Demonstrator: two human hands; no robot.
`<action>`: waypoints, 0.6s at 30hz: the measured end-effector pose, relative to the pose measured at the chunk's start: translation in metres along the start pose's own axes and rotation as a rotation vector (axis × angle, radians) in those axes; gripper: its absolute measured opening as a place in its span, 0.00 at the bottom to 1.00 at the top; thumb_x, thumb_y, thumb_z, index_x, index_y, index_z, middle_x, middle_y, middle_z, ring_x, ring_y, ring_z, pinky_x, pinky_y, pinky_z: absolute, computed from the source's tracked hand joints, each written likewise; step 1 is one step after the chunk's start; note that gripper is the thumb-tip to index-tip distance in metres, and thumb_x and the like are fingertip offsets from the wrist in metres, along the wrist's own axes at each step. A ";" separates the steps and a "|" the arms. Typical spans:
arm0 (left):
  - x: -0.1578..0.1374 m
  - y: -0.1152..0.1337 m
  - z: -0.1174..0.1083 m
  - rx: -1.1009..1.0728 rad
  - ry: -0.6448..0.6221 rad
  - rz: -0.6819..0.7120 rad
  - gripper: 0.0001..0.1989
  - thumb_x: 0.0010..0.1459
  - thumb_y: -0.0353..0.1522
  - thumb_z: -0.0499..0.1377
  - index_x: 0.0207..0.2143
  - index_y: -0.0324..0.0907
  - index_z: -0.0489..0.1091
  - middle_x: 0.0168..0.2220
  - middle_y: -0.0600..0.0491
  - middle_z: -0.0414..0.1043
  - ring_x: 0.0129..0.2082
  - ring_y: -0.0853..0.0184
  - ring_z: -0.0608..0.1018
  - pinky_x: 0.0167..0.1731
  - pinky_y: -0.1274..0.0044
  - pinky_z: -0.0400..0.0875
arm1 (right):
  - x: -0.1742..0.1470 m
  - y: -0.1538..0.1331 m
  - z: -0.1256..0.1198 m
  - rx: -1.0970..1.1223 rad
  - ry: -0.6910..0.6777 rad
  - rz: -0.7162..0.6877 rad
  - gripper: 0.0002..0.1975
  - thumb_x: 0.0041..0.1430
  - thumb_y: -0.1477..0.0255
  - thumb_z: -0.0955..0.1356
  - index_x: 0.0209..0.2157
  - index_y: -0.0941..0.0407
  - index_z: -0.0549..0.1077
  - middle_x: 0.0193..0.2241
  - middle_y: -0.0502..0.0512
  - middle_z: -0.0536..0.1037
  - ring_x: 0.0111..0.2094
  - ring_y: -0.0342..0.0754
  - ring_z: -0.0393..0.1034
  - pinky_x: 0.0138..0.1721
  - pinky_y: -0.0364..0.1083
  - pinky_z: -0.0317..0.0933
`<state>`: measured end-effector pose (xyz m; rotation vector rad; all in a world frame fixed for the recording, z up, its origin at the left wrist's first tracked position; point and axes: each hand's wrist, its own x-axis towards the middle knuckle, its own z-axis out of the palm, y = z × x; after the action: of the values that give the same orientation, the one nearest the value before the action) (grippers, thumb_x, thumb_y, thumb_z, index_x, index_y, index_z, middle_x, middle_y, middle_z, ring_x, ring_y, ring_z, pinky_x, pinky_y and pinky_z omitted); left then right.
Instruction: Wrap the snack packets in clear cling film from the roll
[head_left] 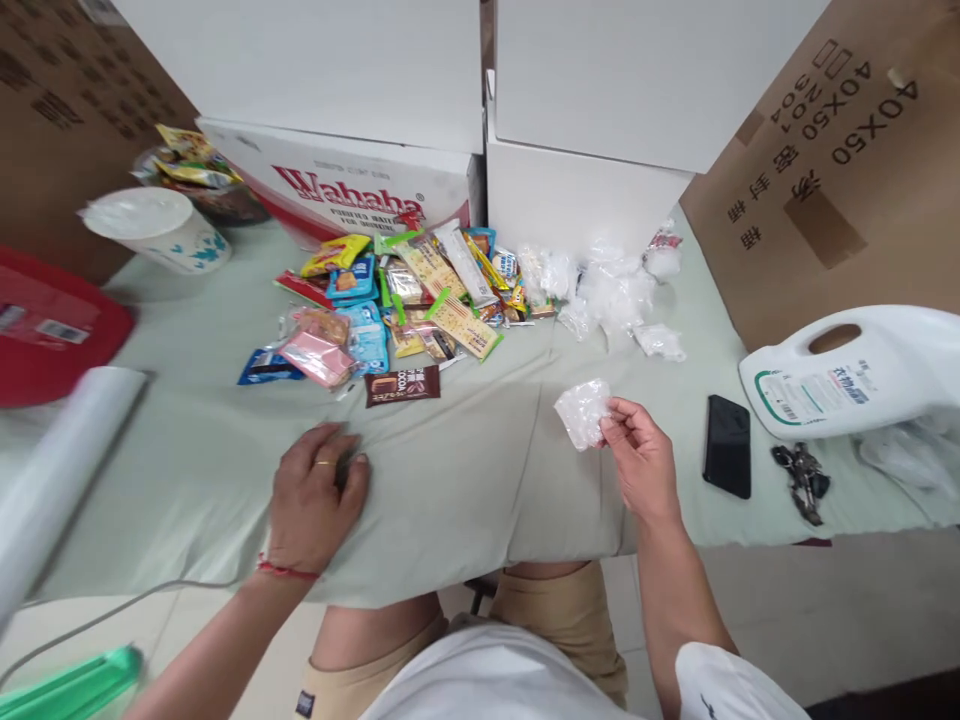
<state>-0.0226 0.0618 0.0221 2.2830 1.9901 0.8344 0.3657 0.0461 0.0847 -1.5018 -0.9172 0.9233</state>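
Observation:
Between the thumb and fingers of my right hand (pixel 641 455) is a small, squarish piece of bubble wrap (pixel 583 413), clear and bumpy, held just above the cloth. Behind it lies a loose heap of crumpled clear plastic (pixel 615 290). My left hand (pixel 315 495) rests on the green cloth, fingers bent and thumb apart, with nothing in it. Just beyond that hand is a brown cocoa snack packet (pixel 403 386), at the near edge of a pile of wrapped snacks (pixel 420 290). A pink packet (pixel 319 355) lies at the pile's left.
A phone (pixel 727 446), keys (pixel 804 482) and a white detergent jug (pixel 847 370) are on the right. A paper tub (pixel 161 230), a red container (pixel 56 330) and a white roll (pixel 75 470) stand left. A Wahaba-printed carton (pixel 337 185) and white boards (pixel 585 190) close off the back.

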 end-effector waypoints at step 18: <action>0.001 0.157 -0.012 -0.764 -0.153 0.025 0.09 0.68 0.30 0.56 0.37 0.45 0.76 0.33 0.51 0.76 0.34 0.66 0.77 0.35 0.75 0.70 | -0.065 -0.012 0.056 0.268 -0.355 0.227 0.32 0.49 0.56 0.79 0.54 0.49 0.73 0.42 0.54 0.78 0.38 0.48 0.73 0.33 0.46 0.72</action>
<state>0.1172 0.0276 0.0851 1.8440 1.2596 1.1264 0.2875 0.0102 0.0954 -1.2482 -0.8407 1.4529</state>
